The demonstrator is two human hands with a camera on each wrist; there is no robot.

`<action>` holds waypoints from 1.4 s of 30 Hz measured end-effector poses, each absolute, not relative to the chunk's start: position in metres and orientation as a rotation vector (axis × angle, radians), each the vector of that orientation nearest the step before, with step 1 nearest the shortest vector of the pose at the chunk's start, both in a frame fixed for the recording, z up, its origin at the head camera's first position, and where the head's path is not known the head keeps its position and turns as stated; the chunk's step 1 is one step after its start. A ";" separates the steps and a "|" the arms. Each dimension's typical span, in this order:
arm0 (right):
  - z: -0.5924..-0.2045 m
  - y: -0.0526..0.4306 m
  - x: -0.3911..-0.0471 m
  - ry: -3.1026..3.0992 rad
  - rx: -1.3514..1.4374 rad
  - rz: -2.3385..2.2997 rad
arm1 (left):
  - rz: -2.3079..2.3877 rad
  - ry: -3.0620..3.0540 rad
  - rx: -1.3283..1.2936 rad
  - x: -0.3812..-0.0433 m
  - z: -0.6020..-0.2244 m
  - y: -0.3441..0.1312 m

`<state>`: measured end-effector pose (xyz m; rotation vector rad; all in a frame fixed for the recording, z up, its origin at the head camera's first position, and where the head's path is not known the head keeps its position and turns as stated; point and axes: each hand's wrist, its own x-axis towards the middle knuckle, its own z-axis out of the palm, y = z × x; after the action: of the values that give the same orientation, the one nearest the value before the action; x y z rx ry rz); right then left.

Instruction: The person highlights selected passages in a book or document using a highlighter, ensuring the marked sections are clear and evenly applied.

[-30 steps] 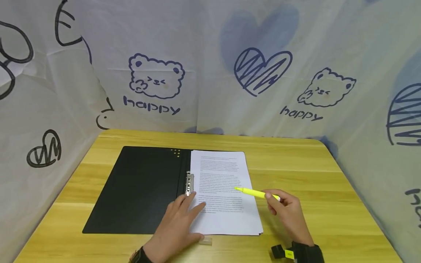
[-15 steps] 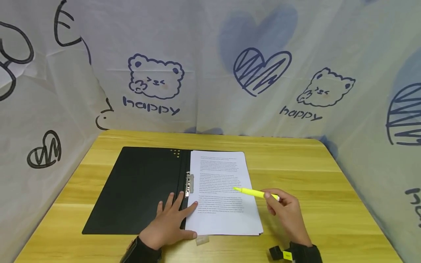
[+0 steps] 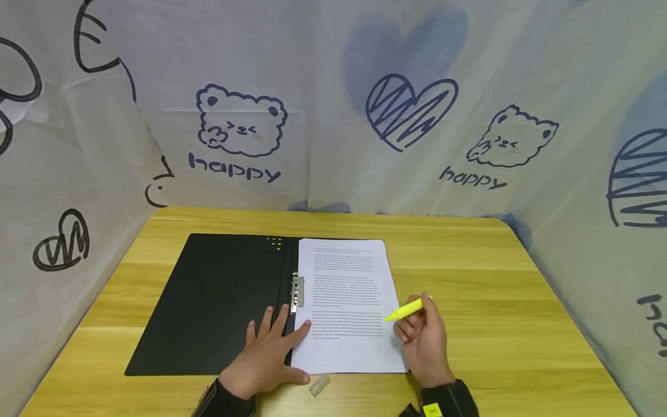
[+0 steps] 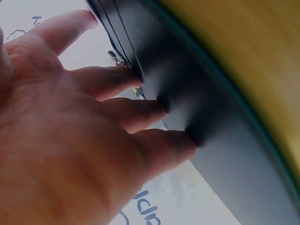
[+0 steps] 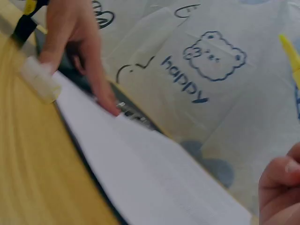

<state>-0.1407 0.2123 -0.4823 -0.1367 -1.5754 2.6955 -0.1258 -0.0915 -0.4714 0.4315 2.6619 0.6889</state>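
Yellow and slim, the highlighter (image 3: 404, 310) tapers at one end.

Print (image 3: 345, 292) illegible, highlighter (image 5: 291, 55) cropped (right wrist view)

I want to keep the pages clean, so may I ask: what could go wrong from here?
The right hand holds the marker uncapped near the paper, so a slip could leave a stray mark. The cap lies loose on the table near the left hand, so a nudge might roll it away.

left grip (image 3: 262, 358) splayed, right grip (image 3: 426, 346) pinching
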 end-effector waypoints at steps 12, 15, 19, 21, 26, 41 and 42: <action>-0.497 0.199 -0.179 -1.704 -0.215 2.660 | 0.682 2.660 0.430 -0.126 -0.471 -0.091; -0.492 0.193 -0.202 -1.809 -0.208 2.587 | 0.682 2.660 0.425 -0.125 -0.473 -0.093; -0.484 0.180 -0.240 -1.906 -0.171 2.536 | 0.703 2.646 0.426 -0.125 -0.475 -0.094; -0.481 0.171 -0.262 -1.944 -0.160 2.528 | 0.716 2.640 0.428 -0.126 -0.476 -0.094; -0.482 0.147 -0.312 -2.053 -0.131 2.512 | 0.709 2.652 0.434 -0.127 -0.476 -0.095; -0.515 0.121 -0.348 -2.398 -0.038 2.158 | 0.754 2.632 0.437 -0.128 -0.474 -0.096; -0.517 0.121 -0.348 -2.416 -0.023 2.138 | 0.757 2.631 0.432 -0.128 -0.473 -0.097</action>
<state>-0.3476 0.1209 -0.5166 -0.0234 -2.4162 2.1380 -0.1275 -0.0969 -0.4732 0.4319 2.6307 0.7570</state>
